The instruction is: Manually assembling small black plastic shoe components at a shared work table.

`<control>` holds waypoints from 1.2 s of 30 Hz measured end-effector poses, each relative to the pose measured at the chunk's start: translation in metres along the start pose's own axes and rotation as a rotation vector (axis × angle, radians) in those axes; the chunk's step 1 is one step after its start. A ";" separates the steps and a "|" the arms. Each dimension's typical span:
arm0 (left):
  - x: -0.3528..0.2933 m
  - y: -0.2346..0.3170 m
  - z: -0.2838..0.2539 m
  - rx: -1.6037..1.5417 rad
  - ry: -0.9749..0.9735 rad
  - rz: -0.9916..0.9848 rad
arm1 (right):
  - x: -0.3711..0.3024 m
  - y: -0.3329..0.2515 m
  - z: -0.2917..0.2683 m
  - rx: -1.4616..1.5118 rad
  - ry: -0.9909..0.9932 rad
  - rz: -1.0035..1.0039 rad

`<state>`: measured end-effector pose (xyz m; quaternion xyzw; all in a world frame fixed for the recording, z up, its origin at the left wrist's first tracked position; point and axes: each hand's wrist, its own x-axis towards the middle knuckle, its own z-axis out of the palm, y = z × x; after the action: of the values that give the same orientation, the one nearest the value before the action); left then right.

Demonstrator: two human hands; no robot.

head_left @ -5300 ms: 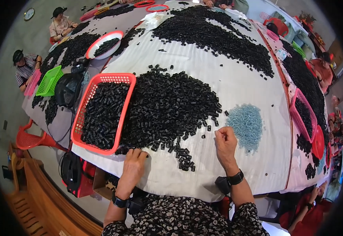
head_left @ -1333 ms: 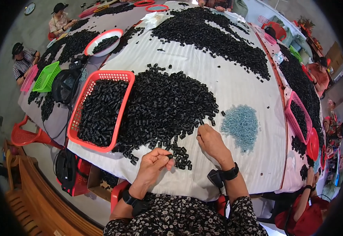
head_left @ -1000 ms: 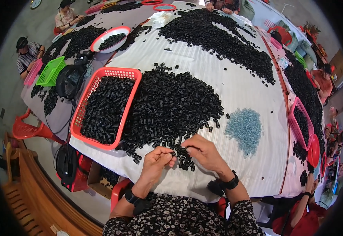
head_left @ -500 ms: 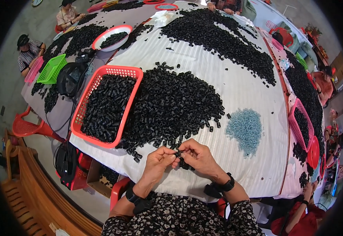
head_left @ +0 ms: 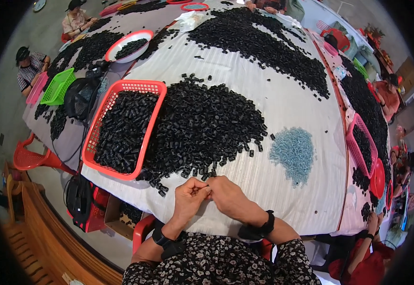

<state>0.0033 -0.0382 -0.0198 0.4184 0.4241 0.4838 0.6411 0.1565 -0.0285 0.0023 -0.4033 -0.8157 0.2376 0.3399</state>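
My left hand (head_left: 189,201) and my right hand (head_left: 230,197) meet fingertip to fingertip over the near edge of the cloth-covered table, both closed in a pinch. Only a dark trace of a small black tubular part shows at the left fingertips; my fingers hide the rest. What the right fingers grip is hidden behind that hand. Just beyond lies a large heap of small black tubular plastic parts (head_left: 207,126). To its left, a red plastic basket (head_left: 141,164) is full of the same parts. A pile of small clear bluish pieces (head_left: 293,154) lies to the right.
Another long black heap (head_left: 264,47) spreads across the far side. A red-rimmed white basin (head_left: 121,55) and a green basket (head_left: 61,85) stand at far left. A pink basket (head_left: 355,142) is at right. Other people sit around the table. A wooden bench (head_left: 50,228) is at lower left.
The right hand has turned and drawn in against the left, so its back now faces up and covers the fingertips. The black part seen between the fingers is now mostly hidden.
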 end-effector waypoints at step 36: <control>0.002 -0.006 0.020 -0.009 0.239 -0.035 | -0.008 0.011 0.023 -0.240 0.130 0.011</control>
<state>0.0240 -0.0394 -0.0202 0.3476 0.5026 0.5207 0.5962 0.1483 -0.0315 -0.0236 -0.4600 -0.8123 0.1132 0.3402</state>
